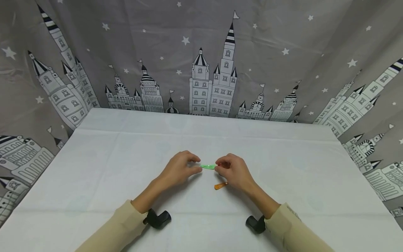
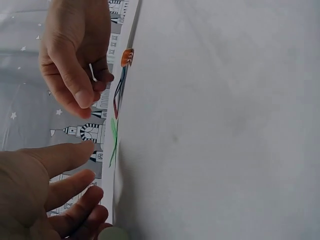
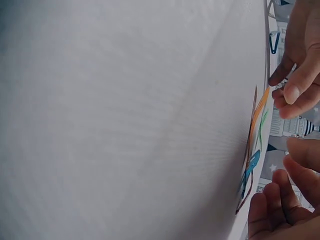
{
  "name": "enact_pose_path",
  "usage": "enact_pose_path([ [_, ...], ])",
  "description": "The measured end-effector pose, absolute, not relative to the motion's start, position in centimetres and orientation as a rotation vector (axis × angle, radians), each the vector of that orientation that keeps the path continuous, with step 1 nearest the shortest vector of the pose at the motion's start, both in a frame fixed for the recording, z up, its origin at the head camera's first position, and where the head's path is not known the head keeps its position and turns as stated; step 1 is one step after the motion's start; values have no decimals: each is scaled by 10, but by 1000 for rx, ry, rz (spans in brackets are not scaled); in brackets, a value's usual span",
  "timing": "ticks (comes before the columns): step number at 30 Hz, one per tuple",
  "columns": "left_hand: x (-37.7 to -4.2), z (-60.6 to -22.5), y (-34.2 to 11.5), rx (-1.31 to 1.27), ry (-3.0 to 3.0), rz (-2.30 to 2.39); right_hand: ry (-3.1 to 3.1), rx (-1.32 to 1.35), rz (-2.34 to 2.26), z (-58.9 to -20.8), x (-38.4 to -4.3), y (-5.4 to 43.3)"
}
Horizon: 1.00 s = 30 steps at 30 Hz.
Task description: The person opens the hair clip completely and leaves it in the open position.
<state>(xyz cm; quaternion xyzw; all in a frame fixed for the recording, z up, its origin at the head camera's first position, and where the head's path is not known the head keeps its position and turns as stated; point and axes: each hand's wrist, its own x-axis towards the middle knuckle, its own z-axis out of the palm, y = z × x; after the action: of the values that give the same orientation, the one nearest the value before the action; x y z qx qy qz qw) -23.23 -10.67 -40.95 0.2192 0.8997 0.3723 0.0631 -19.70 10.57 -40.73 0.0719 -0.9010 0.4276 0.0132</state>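
A green snap hair clip [image 1: 207,167] lies on the white cloth between the two hands. My left hand [image 1: 179,168] is at its left end, thumb and fingers spread apart with nothing held. At the clip's other end hovers my right hand [image 1: 236,171], its fingers loosely bent; the wrist views show a gap between thumb and fingers. An orange hair clip [image 1: 221,186] lies just below the right hand. In the right wrist view, a blue clip [image 3: 253,162] and a dark red clip [image 3: 243,201] lie near that hand, which mostly hides them from the head view.
A white cloth [image 1: 126,154] covers the table. Behind it hangs a grey curtain [image 1: 157,28] printed with castles and stars. Another dark blue clip [image 3: 274,43] appears beside the left hand in the right wrist view. Black wrist cameras [image 1: 158,219] stick out from the sleeves.
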Motion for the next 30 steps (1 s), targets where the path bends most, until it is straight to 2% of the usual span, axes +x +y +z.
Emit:
enact_pose_path([
  [30, -243, -418, -98, 585, 2691, 1093, -2893, 305, 1123, -417, -207, 102],
])
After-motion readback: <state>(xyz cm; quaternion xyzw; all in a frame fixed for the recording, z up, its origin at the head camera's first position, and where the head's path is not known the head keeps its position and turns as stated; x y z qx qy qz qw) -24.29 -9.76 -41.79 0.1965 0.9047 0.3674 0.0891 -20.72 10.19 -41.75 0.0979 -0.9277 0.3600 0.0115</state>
